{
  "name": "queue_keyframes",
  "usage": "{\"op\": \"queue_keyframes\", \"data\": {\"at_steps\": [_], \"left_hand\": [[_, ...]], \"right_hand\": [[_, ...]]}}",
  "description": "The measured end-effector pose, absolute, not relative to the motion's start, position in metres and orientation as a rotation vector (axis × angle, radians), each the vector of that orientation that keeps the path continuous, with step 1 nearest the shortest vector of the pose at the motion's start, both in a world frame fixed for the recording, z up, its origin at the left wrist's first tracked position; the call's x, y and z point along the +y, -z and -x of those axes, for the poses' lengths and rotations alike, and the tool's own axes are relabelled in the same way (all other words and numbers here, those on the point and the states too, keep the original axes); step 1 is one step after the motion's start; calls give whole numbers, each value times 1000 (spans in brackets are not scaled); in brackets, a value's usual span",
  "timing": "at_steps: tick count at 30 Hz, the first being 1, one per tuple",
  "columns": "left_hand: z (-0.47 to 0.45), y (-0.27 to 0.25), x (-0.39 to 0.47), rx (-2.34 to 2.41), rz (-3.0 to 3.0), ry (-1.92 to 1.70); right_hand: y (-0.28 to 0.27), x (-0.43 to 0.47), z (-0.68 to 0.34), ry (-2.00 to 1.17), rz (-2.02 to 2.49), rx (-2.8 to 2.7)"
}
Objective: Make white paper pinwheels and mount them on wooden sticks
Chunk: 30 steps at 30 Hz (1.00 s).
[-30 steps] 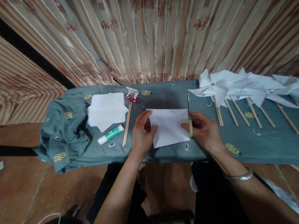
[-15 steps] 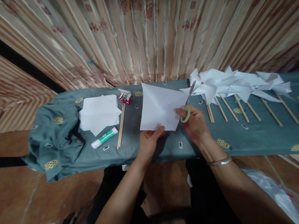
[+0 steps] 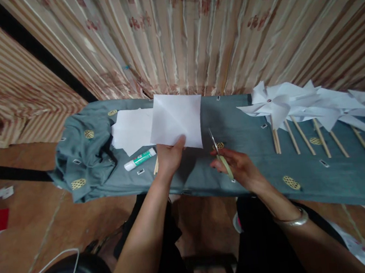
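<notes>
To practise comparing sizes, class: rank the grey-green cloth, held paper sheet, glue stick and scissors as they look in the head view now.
1. Grey-green cloth
2. Held paper sheet
3. Glue stick and scissors: too alike to rank.

I see open worktop (image 3: pixel 250 136) between the scissors (image 3: pixel 225 166) and the pinwheels (image 3: pixel 274 103); leftward, the sheet (image 3: pixel 177 119) blocks part of the paper stack (image 3: pixel 131 129).

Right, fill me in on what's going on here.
The person's left hand holds up a creased white paper square, overlapping the paper stack in view. The right hand holds scissors, apart from that square. A glue stick lies on the left; white paper pinwheels on wooden sticks lie on the right.
</notes>
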<state>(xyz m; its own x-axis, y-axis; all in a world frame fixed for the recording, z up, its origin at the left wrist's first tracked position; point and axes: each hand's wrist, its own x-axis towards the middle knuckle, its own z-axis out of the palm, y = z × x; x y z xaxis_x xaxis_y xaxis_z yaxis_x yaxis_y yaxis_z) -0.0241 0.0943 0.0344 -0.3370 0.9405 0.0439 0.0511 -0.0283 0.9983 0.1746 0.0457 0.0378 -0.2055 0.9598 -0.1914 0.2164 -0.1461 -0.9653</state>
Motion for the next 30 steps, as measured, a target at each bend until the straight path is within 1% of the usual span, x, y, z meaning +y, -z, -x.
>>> {"op": "queue_keyframes", "data": {"at_steps": [2, 4, 7, 14, 20, 30], "left_hand": [[29, -36, 97, 1470, -1099, -1475], [31, -38, 98, 1464, -1115, -1482], [29, -41, 97, 1447, -1113, -1478], [23, -41, 92, 1383, -1115, -1402], [25, -42, 94, 1363, -1085, -1393], [23, -39, 92, 1350, -1127, -1403]], "right_hand": [[-37, 37, -177, -1406, 1408, -1625], [-38, 34, -180, -1338, 1454, -1787], [-38, 34, -181, -1317, 1477, -1864], [-34, 39, -177, -1548, 1406, -1595], [-45, 43, -177, -1752, 1328, -1431], [-49, 48, -180, -1840, 1332, -1414]]}}
